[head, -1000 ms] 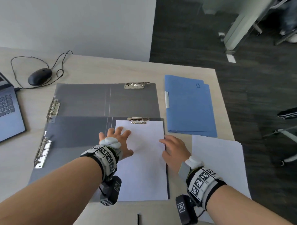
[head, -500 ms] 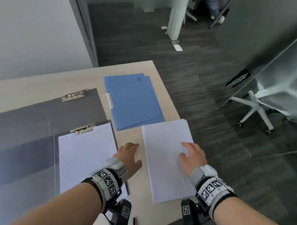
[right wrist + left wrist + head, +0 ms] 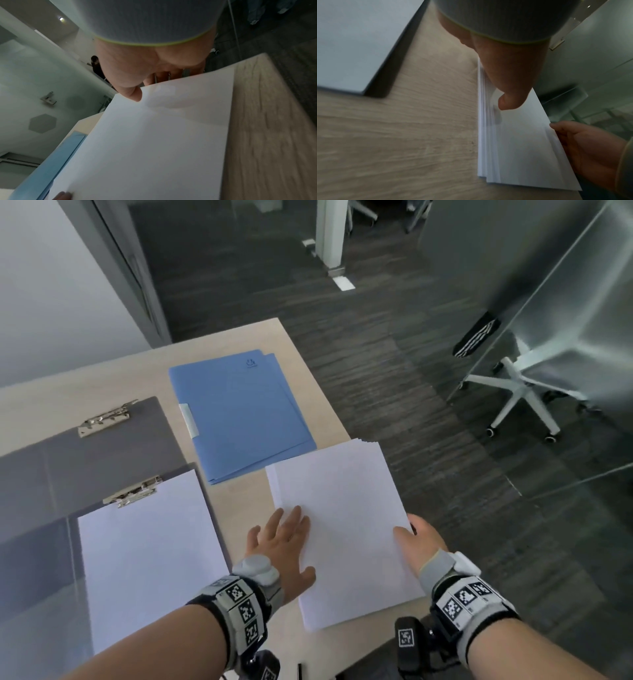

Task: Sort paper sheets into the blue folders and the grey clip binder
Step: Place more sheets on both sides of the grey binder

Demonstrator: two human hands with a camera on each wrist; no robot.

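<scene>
A loose stack of white paper sheets point(image 3: 342, 508) lies at the desk's right edge, partly overhanging it. My left hand point(image 3: 287, 529) rests flat on the stack's left edge, fingers straight, thumb point(image 3: 510, 97) down on the paper stack point(image 3: 513, 148). My right hand point(image 3: 407, 529) pinches the stack's right edge, thumb point(image 3: 132, 93) on top of the sheets point(image 3: 154, 142) and fingers underneath. Blue folders point(image 3: 239, 412) lie just beyond the stack. The grey clip binder point(image 3: 209, 508) to the left holds a white sheet point(image 3: 147, 549) under its clip point(image 3: 133, 494).
A second open grey binder point(image 3: 85, 453) with a metal clip point(image 3: 102, 419) lies behind the first. The desk point(image 3: 246, 501) ends just right of the paper stack, above dark floor. A white office chair base point(image 3: 520, 398) stands beyond a glass partition.
The head view swung right. My left hand left the clipped sheet and came onto the loose stack's left edge. My right hand slid to the stack's right edge and took hold.
</scene>
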